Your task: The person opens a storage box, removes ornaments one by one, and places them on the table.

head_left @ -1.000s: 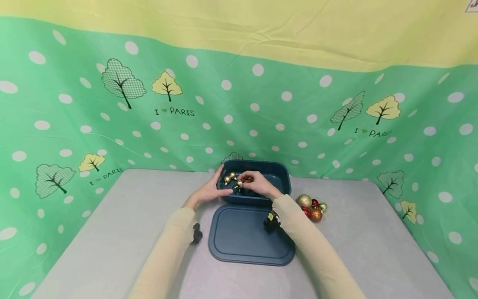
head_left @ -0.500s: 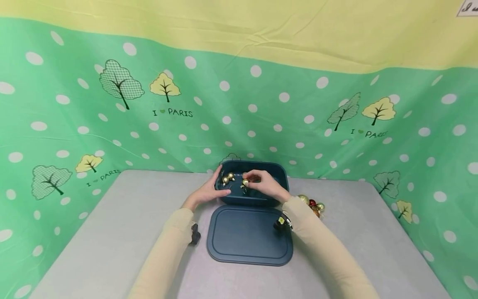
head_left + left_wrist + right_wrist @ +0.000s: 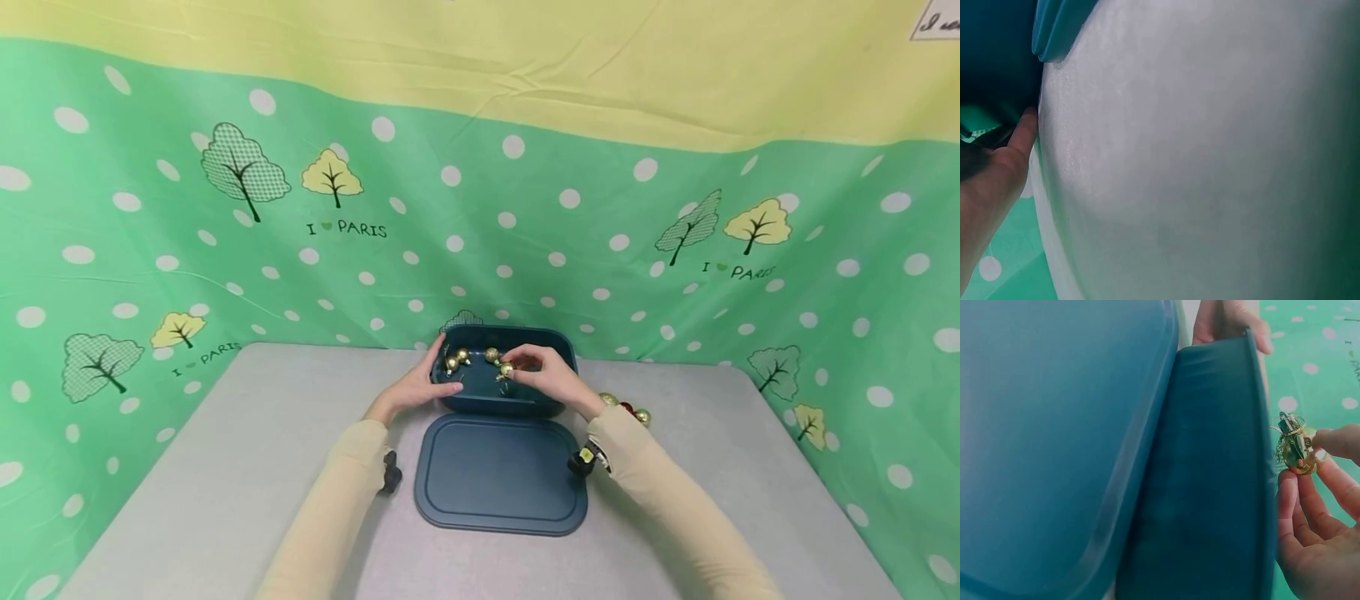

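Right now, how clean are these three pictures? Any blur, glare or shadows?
Head view: even light, soft shadows beside the sleeves; left wrist view: the table looks soft, its edge bowed, with the frame's right side darkening to green; right wrist view: a hazy lid, plus a bright glint where the right hand pinches the gold ornament.

Gold bauble (image 3: 1300,460) is pinched aloft; blue box (image 3: 495,406) beneath stands open.
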Available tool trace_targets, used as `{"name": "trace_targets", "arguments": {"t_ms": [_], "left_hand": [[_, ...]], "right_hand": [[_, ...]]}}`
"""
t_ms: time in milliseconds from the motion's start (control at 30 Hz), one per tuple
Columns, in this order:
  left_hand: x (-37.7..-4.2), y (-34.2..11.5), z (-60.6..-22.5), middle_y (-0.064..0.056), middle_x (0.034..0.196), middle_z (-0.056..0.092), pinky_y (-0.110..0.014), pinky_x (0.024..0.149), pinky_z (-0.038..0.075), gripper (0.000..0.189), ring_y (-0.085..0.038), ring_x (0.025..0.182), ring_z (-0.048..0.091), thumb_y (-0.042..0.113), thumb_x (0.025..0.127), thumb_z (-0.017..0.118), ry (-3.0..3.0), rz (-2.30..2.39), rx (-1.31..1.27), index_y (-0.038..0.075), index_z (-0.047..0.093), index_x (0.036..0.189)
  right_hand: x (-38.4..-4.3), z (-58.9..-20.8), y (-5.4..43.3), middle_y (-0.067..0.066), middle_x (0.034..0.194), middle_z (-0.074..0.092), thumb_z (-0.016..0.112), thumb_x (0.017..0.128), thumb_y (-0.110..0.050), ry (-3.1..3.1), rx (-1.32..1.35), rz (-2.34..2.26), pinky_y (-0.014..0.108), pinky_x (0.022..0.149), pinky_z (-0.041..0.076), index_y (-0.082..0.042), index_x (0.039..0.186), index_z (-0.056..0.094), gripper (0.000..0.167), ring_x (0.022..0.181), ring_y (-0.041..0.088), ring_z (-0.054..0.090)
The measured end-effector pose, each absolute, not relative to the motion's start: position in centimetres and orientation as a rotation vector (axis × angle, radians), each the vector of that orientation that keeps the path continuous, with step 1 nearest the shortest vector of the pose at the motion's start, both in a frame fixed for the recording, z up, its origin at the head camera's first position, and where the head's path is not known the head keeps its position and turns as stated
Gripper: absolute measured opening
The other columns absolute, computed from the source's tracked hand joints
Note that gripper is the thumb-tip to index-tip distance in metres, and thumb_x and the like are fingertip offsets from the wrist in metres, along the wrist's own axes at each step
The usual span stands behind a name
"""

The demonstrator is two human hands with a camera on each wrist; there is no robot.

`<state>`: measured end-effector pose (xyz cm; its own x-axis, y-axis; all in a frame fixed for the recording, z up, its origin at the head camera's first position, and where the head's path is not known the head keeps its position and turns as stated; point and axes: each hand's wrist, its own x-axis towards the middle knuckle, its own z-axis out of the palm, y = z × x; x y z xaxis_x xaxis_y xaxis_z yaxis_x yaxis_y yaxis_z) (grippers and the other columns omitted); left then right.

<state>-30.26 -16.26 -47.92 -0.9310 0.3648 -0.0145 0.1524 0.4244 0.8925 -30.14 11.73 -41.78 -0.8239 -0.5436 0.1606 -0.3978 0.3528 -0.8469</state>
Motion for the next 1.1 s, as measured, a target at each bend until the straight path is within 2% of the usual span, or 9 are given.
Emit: {"name": "trace_targets", "arguments": {"t_ms": [100,233,333,567,767,933,1100], "left_hand": [[-30.3,-16.3,-48.0,-0.017,0.160,-0.006,-0.061,0.110,0.012,0.105,-0.044,0.142,0.004,0.033,0.088,0.072,2.470,1.519,0.467,0.022,-0.008,0.156],[-29.2,-16.0,-46.0,-0.022,0.158,-0.006,-0.062,0.110,0.012,0.103,-0.047,0.141,0.004,0.025,0.089,0.070,2.428,1.518,0.477,0.013,-0.008,0.155],[-28.3,-15.8,-44.5,-0.024,0.158,-0.006,-0.062,0.110,0.012,0.100,-0.048,0.141,0.003,0.019,0.090,0.069,2.396,1.519,0.480,0.009,-0.007,0.155],[-28.2,-15.8,-44.4,-0.023,0.158,-0.007,-0.061,0.110,0.012,0.100,-0.047,0.141,0.003,0.019,0.090,0.069,2.397,1.520,0.488,0.008,-0.007,0.155],[-28.2,-15.8,-44.2,-0.023,0.158,-0.007,-0.061,0.110,0.011,0.100,-0.047,0.141,0.002,0.019,0.090,0.069,2.399,1.520,0.479,0.009,-0.007,0.155],[-28.2,-15.8,-44.3,-0.022,0.158,-0.008,-0.062,0.110,0.011,0.100,-0.047,0.141,0.002,0.020,0.090,0.069,2.395,1.515,0.478,0.009,-0.007,0.155],[-28.1,-15.8,-44.1,-0.023,0.158,-0.007,-0.062,0.110,0.011,0.100,-0.048,0.141,0.002,0.020,0.090,0.069,2.403,1.512,0.471,0.009,-0.007,0.155]], "right_hand": [[-29.4,-40.8,12.0,0.019,0.115,0.063,0.063,0.093,-0.005,2.441,-0.887,-1.487,0.045,0.085,0.049,0.003,0.118,0.064,0.026,0.098,0.031,0.059],[-28.5,-39.7,12.5,0.023,0.116,0.061,0.062,0.093,-0.002,2.422,-0.924,-1.506,0.049,0.086,0.047,0.006,0.117,0.062,0.026,0.099,0.034,0.057],[-28.4,-39.9,13.2,0.020,0.113,0.063,0.064,0.092,-0.002,2.446,-0.932,-1.499,0.049,0.086,0.047,0.005,0.116,0.063,0.025,0.097,0.032,0.058],[-27.7,-40.4,15.3,0.017,0.108,0.064,0.064,0.091,0.000,2.488,-0.879,-1.463,0.041,0.081,0.049,0.006,0.114,0.063,0.024,0.093,0.026,0.058],[-27.3,-41.0,17.1,0.024,0.108,0.062,0.061,0.090,0.006,2.524,-0.891,-1.473,0.046,0.078,0.049,0.011,0.113,0.061,0.023,0.091,0.034,0.058],[-27.2,-41.5,18.8,0.018,0.105,0.064,0.065,0.090,0.001,2.555,-0.841,-1.480,0.034,0.074,0.050,0.006,0.111,0.063,0.022,0.091,0.031,0.060],[-27.2,-41.9,20.5,0.023,0.110,0.063,0.064,0.090,0.001,2.531,-0.796,-1.540,0.030,0.077,0.051,0.011,0.113,0.062,0.025,0.096,0.039,0.059]]}}
